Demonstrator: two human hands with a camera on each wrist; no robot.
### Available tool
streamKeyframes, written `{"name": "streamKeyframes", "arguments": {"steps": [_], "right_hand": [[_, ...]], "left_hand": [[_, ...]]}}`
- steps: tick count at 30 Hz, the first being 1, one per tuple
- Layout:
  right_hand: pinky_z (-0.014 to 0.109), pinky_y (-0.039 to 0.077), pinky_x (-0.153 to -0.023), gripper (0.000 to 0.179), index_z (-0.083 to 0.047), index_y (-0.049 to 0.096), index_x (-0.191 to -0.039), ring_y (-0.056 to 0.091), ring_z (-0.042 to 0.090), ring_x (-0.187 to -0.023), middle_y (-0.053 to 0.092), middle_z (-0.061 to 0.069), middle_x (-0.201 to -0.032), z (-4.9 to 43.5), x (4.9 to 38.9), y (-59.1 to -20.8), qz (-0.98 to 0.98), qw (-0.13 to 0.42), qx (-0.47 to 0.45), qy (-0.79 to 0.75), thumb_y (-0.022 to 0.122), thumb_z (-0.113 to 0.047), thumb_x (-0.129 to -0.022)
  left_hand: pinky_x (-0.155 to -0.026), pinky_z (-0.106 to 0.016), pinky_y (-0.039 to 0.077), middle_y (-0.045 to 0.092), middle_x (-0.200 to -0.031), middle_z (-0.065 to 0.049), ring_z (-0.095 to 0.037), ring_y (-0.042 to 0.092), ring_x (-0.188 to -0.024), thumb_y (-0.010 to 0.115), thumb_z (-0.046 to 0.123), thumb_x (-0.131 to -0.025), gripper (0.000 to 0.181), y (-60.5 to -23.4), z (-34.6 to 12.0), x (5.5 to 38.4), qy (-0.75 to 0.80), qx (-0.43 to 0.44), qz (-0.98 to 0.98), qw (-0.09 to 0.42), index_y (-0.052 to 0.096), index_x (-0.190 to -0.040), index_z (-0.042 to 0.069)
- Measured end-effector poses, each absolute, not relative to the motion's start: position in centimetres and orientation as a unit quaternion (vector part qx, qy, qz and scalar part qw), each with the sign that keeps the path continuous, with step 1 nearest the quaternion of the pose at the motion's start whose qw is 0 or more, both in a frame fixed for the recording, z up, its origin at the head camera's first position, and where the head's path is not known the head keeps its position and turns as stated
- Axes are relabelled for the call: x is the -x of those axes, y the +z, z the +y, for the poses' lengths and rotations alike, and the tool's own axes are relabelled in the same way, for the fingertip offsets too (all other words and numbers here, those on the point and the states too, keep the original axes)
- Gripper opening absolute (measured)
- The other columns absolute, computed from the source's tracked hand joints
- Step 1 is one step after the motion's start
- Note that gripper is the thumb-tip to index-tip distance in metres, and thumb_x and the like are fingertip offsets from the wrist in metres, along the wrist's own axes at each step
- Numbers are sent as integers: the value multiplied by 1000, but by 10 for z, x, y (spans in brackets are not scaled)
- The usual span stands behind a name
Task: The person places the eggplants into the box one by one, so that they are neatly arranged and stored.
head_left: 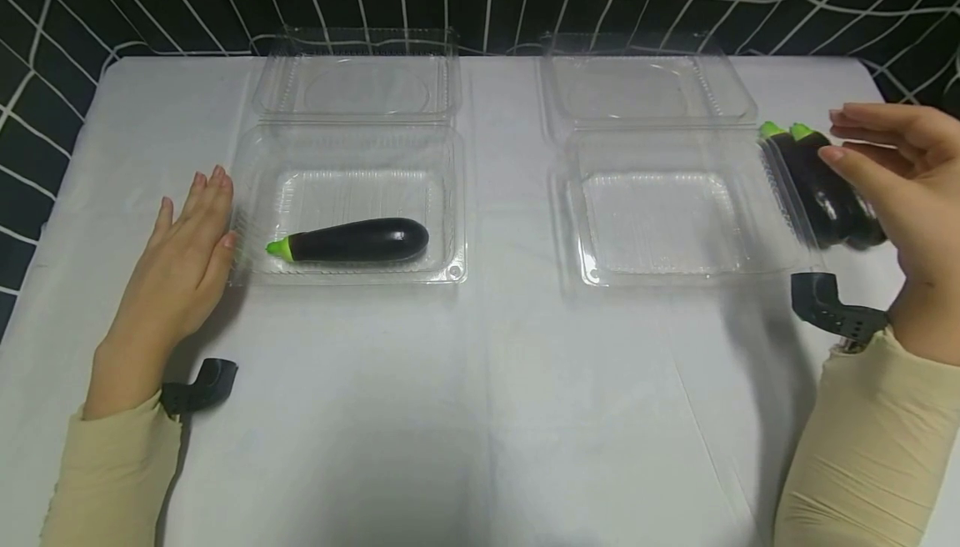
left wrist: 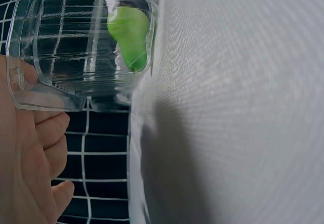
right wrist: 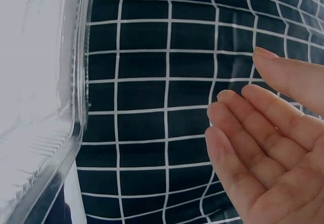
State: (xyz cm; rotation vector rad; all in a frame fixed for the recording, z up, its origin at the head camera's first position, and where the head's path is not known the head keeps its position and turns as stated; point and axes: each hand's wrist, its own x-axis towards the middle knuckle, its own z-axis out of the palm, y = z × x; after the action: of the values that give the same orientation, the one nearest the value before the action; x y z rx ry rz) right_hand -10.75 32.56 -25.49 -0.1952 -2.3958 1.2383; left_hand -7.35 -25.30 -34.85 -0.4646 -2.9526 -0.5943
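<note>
An eggplant (head_left: pixel 360 241) with a green stem end lies across the left transparent plastic clamshell box (head_left: pixel 450 197), whose lid is folded back. My left hand (head_left: pixel 176 268) rests at that box's left side, fingers extended along the rim. In the left wrist view the eggplant's green cap (left wrist: pixel 130 34) shows through the box wall. A second transparent clamshell box (head_left: pixel 652 222) stands open at the right. Beside its right wall lie two eggplants (head_left: pixel 817 184), close together and partly seen through the plastic. Over them is my right hand (head_left: pixel 900 163), its fingers loosely extended with nothing between them and the thumb.
Both lids, the left lid (head_left: pixel 356 88) and the right lid (head_left: pixel 637 88), lie back toward the table's far edge. A white cloth (head_left: pixel 510 414) covers the table. Behind it hangs dark fabric (head_left: pixel 517 9) with a white grid. Each wrist carries a black camera mount (head_left: pixel 832 305).
</note>
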Motion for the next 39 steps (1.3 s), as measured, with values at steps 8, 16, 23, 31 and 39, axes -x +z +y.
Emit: {"name": "streamKeyframes", "arguments": {"steps": [8, 16, 23, 31, 39], "right_hand": [[15, 44, -90, 37, -6, 69, -113, 60, 3, -93, 66, -15, -97, 336, 105, -257, -853, 228, 88, 462, 62, 13, -82], [12, 44, -85, 37, -8, 68, -114, 60, 0, -91, 66, -17, -97, 351, 105, -262, -851, 239, 92, 458, 60, 13, -83], [10, 45, -80, 39, -14, 72, -106, 61, 1, -88, 68, -11, -95, 361, 111, -268, -836, 228, 115, 486, 61, 15, -82], [12, 44, -87, 33, -16, 71, -107, 60, -1, -85, 68, -12, -96, 378, 109, -273, -830, 230, 154, 484, 63, 7, -85], [8, 45, -78, 36, -20, 72, -97, 61, -3, -77, 67, -16, -86, 388, 108, -276, -816, 220, 173, 506, 60, 12, -84]], "left_hand": [[-114, -49, 3, 20, -153, -17, -27, 12, -143, 30, 20, -102, 53, -348, -253, 73, -194, 155, -968, 45, 19, -148, -3], [-114, -48, 2, 18, -153, -17, -27, 11, -143, 29, 21, -102, 54, -346, -252, 73, -188, 153, -969, 38, 17, -148, -3], [-114, -49, 2, 19, -153, -19, -27, 10, -143, 28, 22, -103, 53, -347, -254, 71, -193, 155, -968, 38, 18, -148, -4], [-114, -48, 1, 20, -153, -18, -27, 11, -143, 30, 21, -102, 53, -347, -253, 71, -194, 154, -968, 42, 19, -148, -4], [-114, -48, 2, 21, -152, -19, -27, 12, -143, 30, 21, -102, 53, -347, -251, 72, -197, 156, -967, 49, 20, -147, -4]]}}
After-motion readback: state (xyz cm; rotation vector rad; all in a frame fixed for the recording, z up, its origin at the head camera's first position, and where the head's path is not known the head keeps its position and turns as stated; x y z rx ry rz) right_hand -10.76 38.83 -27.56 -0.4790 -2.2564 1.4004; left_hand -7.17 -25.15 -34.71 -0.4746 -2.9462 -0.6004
